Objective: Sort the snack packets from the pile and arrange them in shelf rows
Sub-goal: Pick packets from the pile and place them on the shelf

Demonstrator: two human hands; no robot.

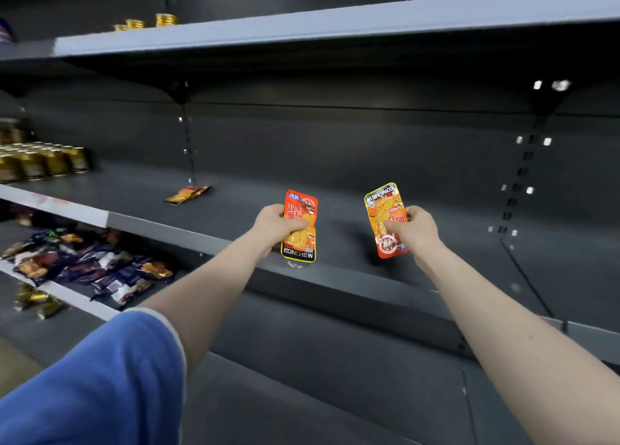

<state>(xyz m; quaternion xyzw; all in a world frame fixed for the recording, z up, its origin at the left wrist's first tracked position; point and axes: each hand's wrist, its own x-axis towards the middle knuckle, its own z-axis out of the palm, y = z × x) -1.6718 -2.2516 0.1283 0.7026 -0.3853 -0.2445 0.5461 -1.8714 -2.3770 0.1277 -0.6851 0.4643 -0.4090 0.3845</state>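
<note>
L hand (273,224): fingers (297,225) were curled round an orange packet (300,229), held upright w/ the "KONCHEW" strip at the bottom, thumb side hidden behind it. R hand (414,228): fingers (396,224) were pinched on a second orange packet (385,219) of the same brand, this one flipped upside down, logo at the top & tilted a bit to the left. Both packets were held apart from each other, just above the front part of the middle shelf (335,229), not touching it afaict.

Further out, a third orange packet (186,194) was seen lying flat on that same shelf, well to the left & nearer the back panel. At the far left end of the shelf, gold cans (43,162) were lined up in rows. On the shelf below, left side, a pile of dark purple snack packets (90,266) was spread out, some orange showing in the mix. A few gold packets (35,302) were seen on the level under that, blurry. Up top, a few more gold cans (147,22) were parked on the upper shelf (335,28). A blue sleeve (100,377) was visible on the L arm.
</note>
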